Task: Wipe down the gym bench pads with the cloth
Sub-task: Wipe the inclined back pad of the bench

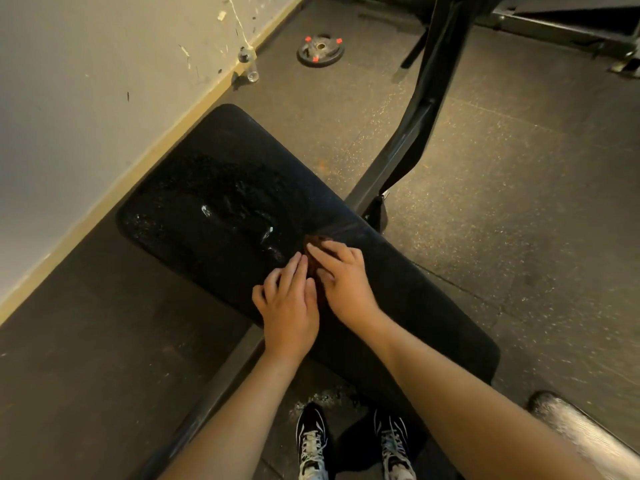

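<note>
Brown cloth [312,244] sits bunched mid-way along the bench pad [207,161]. Right hand [344,285] curls its fingers over it. Left hand [289,306] lies alongside, fingers straight against the cloth's edge. Wet streaks [239,209] just beyond, on the wall end.

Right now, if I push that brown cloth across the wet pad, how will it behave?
The cloth looks bunched between the left hand and right hand, so probably floppy, likely to crumple when pushed. The bench pad glistens wet ahead, so it may soak up liquid and drag.

Wet bench pad [225,150]; cloth [313,242] atop
</note>
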`<action>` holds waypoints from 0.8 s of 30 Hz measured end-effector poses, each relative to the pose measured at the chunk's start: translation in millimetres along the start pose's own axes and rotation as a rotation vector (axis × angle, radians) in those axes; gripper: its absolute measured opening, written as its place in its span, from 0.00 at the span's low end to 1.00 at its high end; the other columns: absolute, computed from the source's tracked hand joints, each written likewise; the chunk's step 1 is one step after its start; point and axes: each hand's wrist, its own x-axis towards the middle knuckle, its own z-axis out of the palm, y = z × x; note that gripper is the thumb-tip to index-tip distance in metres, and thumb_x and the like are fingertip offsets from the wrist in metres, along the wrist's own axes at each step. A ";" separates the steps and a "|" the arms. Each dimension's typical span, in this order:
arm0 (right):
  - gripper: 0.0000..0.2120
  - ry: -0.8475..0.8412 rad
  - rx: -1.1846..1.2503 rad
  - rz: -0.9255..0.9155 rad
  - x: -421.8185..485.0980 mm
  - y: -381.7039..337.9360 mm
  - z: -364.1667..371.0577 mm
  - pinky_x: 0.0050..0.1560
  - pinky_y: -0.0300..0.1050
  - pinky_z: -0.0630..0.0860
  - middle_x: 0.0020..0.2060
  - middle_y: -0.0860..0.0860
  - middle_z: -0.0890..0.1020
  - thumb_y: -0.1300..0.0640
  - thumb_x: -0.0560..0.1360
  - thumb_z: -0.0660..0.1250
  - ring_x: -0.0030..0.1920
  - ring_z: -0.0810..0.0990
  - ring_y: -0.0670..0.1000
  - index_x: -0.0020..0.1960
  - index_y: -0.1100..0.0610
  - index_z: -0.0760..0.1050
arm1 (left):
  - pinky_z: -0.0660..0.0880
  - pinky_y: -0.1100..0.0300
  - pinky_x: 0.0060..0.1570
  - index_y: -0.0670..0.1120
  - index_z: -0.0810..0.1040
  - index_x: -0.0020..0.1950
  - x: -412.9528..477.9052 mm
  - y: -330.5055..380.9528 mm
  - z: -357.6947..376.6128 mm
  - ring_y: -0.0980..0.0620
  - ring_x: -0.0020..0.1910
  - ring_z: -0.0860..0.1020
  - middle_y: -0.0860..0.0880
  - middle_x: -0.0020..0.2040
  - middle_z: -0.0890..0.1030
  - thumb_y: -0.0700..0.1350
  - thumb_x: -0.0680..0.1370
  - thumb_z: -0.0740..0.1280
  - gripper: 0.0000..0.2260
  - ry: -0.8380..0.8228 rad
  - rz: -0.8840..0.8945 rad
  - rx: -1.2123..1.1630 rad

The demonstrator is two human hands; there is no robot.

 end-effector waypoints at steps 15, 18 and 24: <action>0.22 -0.153 0.394 0.261 -15.7 -8.4 -37.2 0.71 0.49 0.69 0.66 0.44 0.74 0.62 0.79 0.65 0.67 0.70 0.44 0.71 0.46 0.72 | 0.59 0.62 0.73 0.54 0.63 0.79 -29.0 20.0 -24.6 0.65 0.73 0.58 0.59 0.75 0.65 0.50 0.86 0.54 0.20 -0.174 -0.104 -0.400; 0.22 -0.085 0.636 0.375 -31.9 -19.3 -65.8 0.65 0.45 0.73 0.65 0.43 0.73 0.60 0.81 0.63 0.65 0.72 0.42 0.72 0.43 0.69 | 0.63 0.77 0.62 0.61 0.61 0.77 -39.8 47.6 -46.2 0.75 0.67 0.65 0.70 0.68 0.66 0.51 0.86 0.57 0.19 -0.320 -0.168 -0.729; 0.22 -0.107 0.898 0.469 -61.9 -34.5 -95.9 0.67 0.50 0.74 0.68 0.43 0.75 0.60 0.84 0.58 0.67 0.74 0.45 0.74 0.42 0.67 | 0.78 0.57 0.61 0.57 0.76 0.66 -55.6 80.2 -59.1 0.62 0.58 0.79 0.58 0.58 0.81 0.51 0.83 0.64 0.12 -0.268 -0.320 -0.963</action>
